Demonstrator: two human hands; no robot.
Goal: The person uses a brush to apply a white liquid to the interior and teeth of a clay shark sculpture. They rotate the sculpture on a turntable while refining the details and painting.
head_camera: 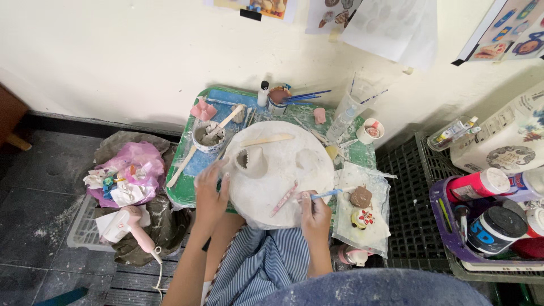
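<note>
The round board (283, 175) looks matt and chalky, dusted white. On it, the clay cup (253, 161) is pale, dull and rough. Left of the board, the hairdryer (131, 225) is smooth pink plastic; right of it, a glossy clear plastic sheet (362, 226).

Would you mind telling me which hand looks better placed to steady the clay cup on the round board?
Probably the left hand: it rests at the board's edge beside the clay cup, while the right hand already holds a blue tool.

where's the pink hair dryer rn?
Head view, lower left: the pink hair dryer lies on a dark cloth on the floor, below the pink plastic bag and left of the person's left hand.
</note>
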